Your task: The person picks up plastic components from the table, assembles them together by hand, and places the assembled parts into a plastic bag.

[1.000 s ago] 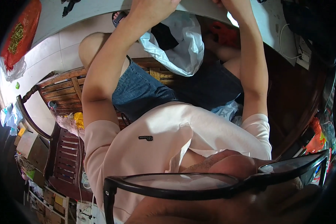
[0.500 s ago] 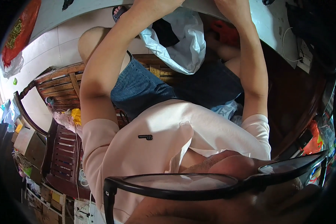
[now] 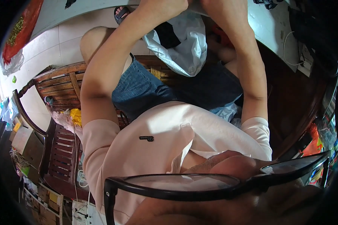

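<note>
Both hands are at the upper edge, over the near rim of the pale table [image 3: 97,14]. My left hand [image 3: 171,6] shows its back and a rounded knuckle; its fingers are cut off by the picture's edge. To its right, my right hand [image 3: 219,7] has come close, with only the wrist and back in sight. Whatever either holds is out of view. Below them, between my knees, hangs a white woven plastic sack [image 3: 193,45] with its mouth open. Some black cloth [image 3: 167,35] lies inside its left part.
A slatted wooden bench [image 3: 60,88] is beneath me. At the far left is a red bag [image 3: 26,28] with green bits in it. On the table's right part lie small dark objects [image 3: 266,3], and a white cable [image 3: 285,45] runs to a power strip [image 3: 307,62].
My right hand has moved left and a little down, nearer my left hand. The left has shifted slightly right. More of the dark objects at the table's upper right show.
</note>
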Available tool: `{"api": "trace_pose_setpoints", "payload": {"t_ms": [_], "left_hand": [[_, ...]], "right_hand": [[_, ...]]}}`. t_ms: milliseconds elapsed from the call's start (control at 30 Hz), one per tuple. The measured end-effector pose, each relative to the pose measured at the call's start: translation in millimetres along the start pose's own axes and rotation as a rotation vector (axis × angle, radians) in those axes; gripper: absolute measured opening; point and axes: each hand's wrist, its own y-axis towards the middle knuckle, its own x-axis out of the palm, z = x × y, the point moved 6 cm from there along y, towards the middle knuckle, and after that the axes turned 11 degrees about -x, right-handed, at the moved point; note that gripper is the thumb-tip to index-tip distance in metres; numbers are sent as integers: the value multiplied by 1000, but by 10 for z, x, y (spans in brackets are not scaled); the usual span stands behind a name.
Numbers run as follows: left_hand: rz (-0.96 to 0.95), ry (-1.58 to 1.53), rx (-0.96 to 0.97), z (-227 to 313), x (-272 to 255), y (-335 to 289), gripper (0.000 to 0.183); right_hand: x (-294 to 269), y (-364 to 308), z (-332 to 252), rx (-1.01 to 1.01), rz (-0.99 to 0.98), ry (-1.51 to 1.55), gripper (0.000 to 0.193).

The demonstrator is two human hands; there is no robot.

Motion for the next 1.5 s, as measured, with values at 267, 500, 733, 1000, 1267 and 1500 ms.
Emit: {"api": "trace_pose_setpoints", "payload": {"t_ms": [267,500,733,1000,1267,1500], "left_hand": [[-21,-85,-60,-37,-79,1,20],[26,-64,103,-113,-41,16,17],[-228,-333,17,-124,-86,-66,17],[-357,-309,39,-66,-124,-40,25],[116,-31,25,-172,-494,27,22],[171,123,53,-19,-397,35,15]], "right_hand": [[142,88,-94,-76,-107,12,15],[74,49,-34,-5,-79,113,15],[22,-202,45,76,53,667,12],[116,-329,9,-187,-41,652,24],[-19,-348,47,-215,-375,396,23],[-293,-154,555,8,168,249,20]]}}
